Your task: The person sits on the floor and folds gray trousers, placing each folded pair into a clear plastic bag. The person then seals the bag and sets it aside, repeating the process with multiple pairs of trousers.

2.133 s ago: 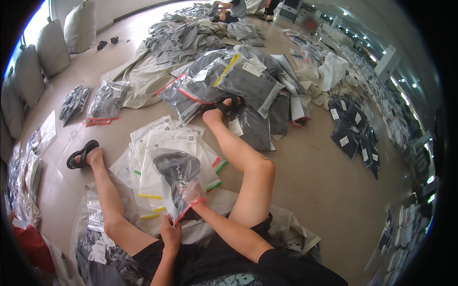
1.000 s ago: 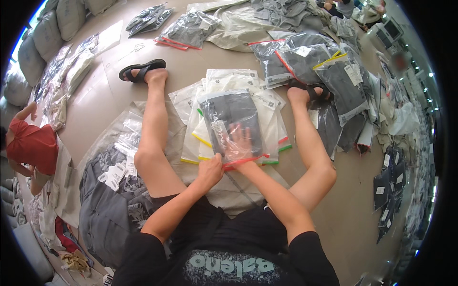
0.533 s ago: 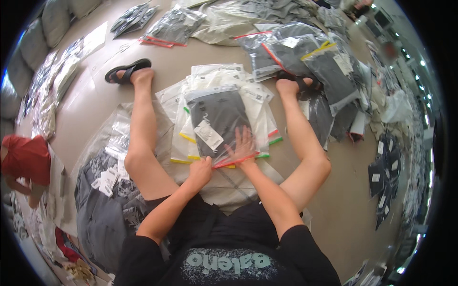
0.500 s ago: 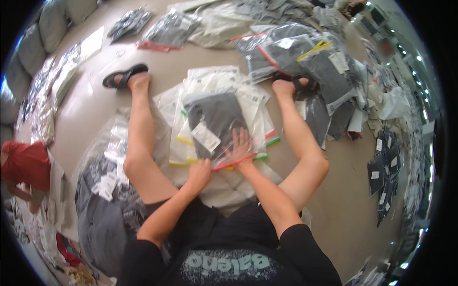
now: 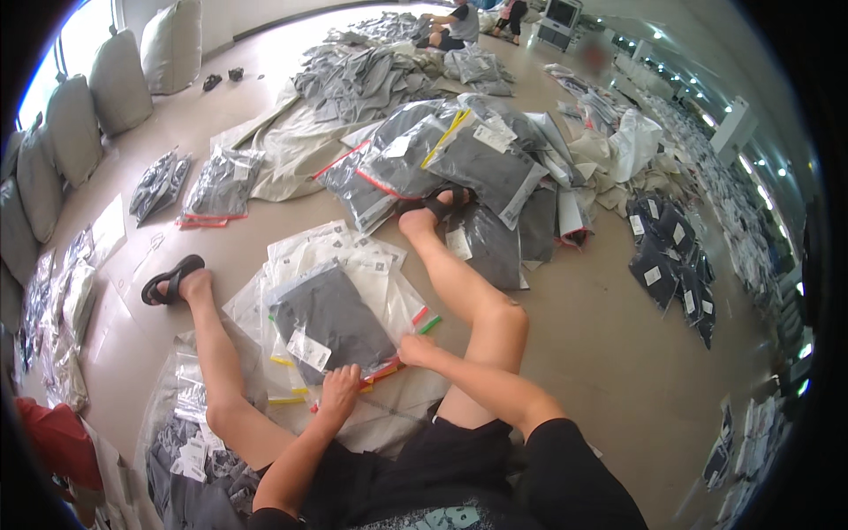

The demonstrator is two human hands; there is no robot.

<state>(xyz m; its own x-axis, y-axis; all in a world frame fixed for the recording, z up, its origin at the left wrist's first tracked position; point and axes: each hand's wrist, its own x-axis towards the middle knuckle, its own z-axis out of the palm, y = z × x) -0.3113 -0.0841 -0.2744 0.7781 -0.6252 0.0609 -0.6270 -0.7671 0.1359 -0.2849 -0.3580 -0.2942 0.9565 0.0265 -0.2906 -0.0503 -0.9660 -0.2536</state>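
Note:
A clear zip bag with a folded dark grey garment inside (image 5: 340, 305) lies between my spread legs, its red zip edge (image 5: 382, 369) toward me. A white label (image 5: 309, 350) shows through the plastic. My left hand (image 5: 340, 393) is closed at the near edge of the bag, fingers curled over the zip. At the right end of that same edge, my right hand (image 5: 417, 350) pinches the bag's corner. Beneath lies a stack of flat whitish bags (image 5: 305, 247) with yellow, green and red zip edges.
Packed grey garments in bags (image 5: 477, 163) are heaped beyond my right foot. Loose grey clothing (image 5: 362, 84) lies farther off. At my left are a large bag of grey garments (image 5: 190, 468) and a person in red (image 5: 57, 446). Stuffed sacks (image 5: 119, 84) line the far left.
My right hand has left the flat of the bag and gone to its right corner, fingers now closed. My left hand stays at the near edge. The view has tilted up and turned right.

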